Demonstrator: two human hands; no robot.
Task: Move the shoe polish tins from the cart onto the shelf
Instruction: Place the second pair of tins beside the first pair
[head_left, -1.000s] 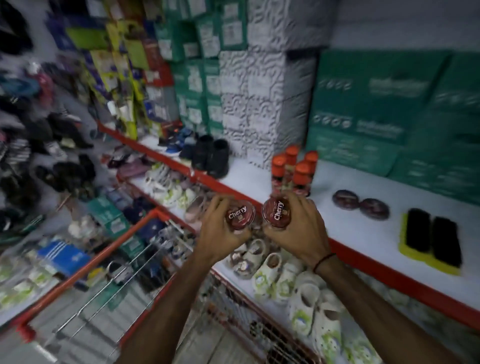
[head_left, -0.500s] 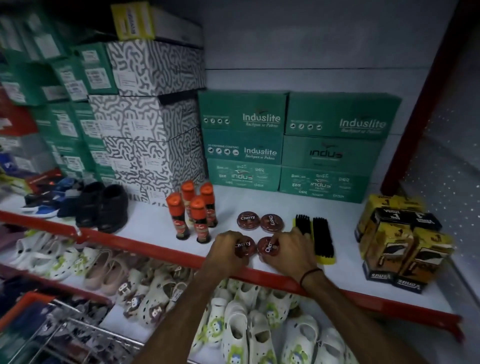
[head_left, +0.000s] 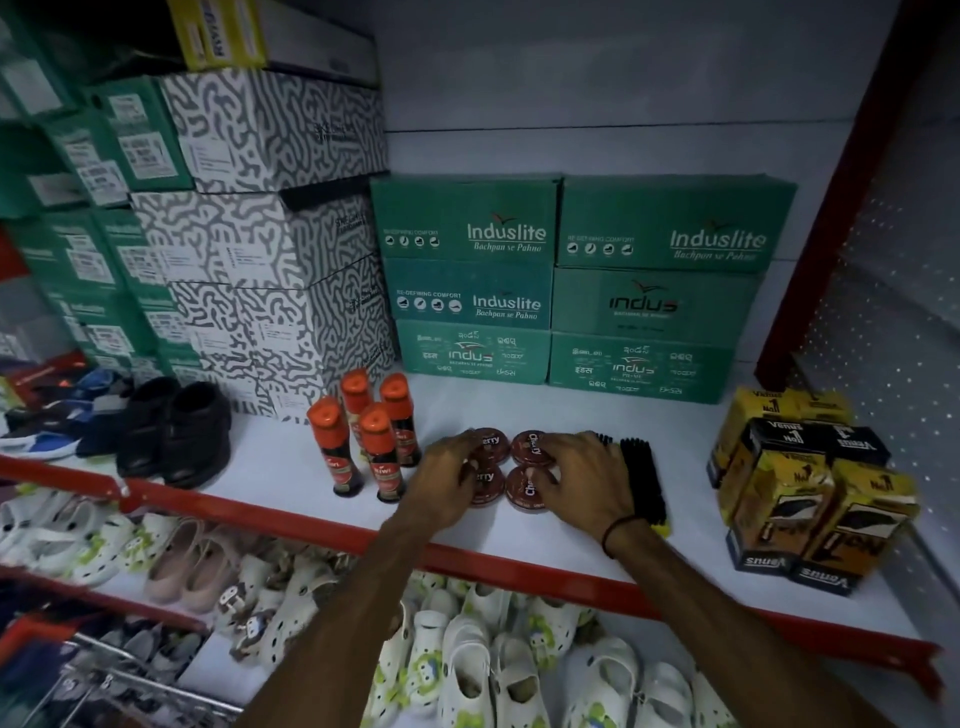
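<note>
Four round maroon Cherry shoe polish tins sit in a two-by-two square on the white shelf (head_left: 280, 467). The back pair (head_left: 531, 446) lies flat behind the front pair. My left hand (head_left: 444, 475) grips the front left tin (head_left: 488, 486), and its fingers also touch the tin behind. My right hand (head_left: 587, 478) holds the front right tin (head_left: 523, 492) with the thumb on its lid. Both front tins rest on the shelf surface. The cart (head_left: 104, 675) shows only as wire and a red rim at the bottom left.
Orange-capped Kiwi bottles (head_left: 363, 441) stand just left of the tins. A black brush (head_left: 641, 478) lies close on the right, with yellow and black Venus boxes (head_left: 800, 493) further right. Green shoe boxes (head_left: 571, 291) line the back. White clogs (head_left: 467, 665) fill the lower shelf.
My hands carried two tins from over the cart to the shelf and set them down in front of the two standing there. They have pushed slightly further back since half a second ago.
</note>
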